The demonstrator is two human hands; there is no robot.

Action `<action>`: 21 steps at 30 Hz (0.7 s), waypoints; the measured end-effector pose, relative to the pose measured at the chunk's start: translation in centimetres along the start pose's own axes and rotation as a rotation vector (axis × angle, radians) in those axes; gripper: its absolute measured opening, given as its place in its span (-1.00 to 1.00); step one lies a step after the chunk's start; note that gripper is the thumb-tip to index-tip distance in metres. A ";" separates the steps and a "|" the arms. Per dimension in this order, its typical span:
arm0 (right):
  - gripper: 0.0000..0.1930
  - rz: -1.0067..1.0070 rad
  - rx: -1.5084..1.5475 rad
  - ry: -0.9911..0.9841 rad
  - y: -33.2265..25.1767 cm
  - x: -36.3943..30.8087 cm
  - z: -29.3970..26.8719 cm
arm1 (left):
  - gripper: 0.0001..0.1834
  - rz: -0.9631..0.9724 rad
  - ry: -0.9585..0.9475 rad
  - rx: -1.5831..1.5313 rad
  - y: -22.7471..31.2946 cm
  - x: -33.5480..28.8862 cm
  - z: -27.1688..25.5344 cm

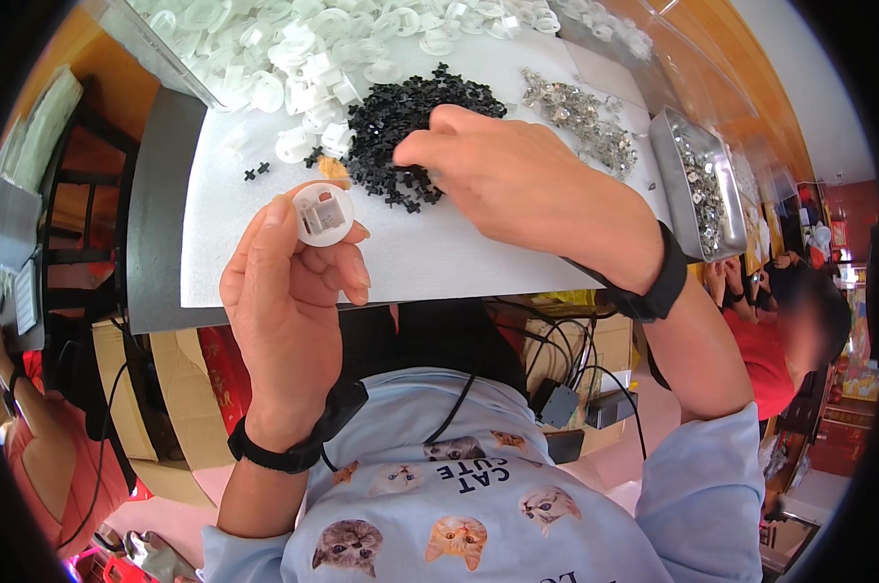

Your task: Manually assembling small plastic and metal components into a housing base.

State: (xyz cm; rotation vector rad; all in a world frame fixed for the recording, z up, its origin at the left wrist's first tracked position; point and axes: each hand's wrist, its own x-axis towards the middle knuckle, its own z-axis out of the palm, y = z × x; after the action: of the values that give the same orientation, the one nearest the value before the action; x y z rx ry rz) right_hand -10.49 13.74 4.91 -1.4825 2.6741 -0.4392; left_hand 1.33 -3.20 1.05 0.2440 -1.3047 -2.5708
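My left hand [289, 282] pinches a round white plastic disc [325, 215] between thumb and fingers, near the table's front edge. The disc's face shows a squarish raised part and small openings. My right hand [502, 175] reaches over a pile of small black cross-shaped pieces [400, 121], its fingers curled down at the pile's right side. What its fingertips hold, if anything, is hidden. Just beyond the disc is a small tan-yellow thing [332, 168] that I cannot make out. A few loose black crosses [257, 172] lie to the left.
White plastic parts [293, 58] are heaped at the back left. Small shiny metal pieces [580, 121] lie at the right, beside a metal tray [687, 185] holding more. Cables [566, 340] hang below the white table surface [255, 262]. Other people sit at both sides.
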 end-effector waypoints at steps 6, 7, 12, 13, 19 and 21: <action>-0.78 0.054 -0.051 -0.051 -0.5 -0.4 -0.5 | -0.61 0.007 0.009 -0.035 0.1 -0.1 0.0; -0.78 0.037 -0.005 -0.030 -0.7 -0.5 -0.4 | -0.61 0.001 0.013 -0.035 0.1 -0.2 0.0; -0.79 0.037 -0.021 -0.096 -1.0 -0.2 -0.3 | -0.61 -0.015 0.006 -0.030 0.0 -0.2 0.4; -0.80 0.038 -0.054 -0.112 -0.8 -0.2 -0.3 | -0.61 -0.025 0.000 -0.037 0.0 -0.3 0.6; -0.87 0.071 -0.068 0.038 0.2 -1.3 -0.4 | -0.62 -0.050 -0.035 -0.063 -0.2 -0.5 1.1; -0.87 0.087 -0.048 0.040 0.0 -1.6 -0.4 | -0.62 -0.062 -0.039 -0.069 -0.3 -0.4 1.2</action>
State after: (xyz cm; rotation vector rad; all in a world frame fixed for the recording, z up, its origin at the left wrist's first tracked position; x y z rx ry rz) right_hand -9.66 15.20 5.14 -1.3768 2.7857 -0.4061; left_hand 1.41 -1.97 1.54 0.2259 -1.2373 -2.6797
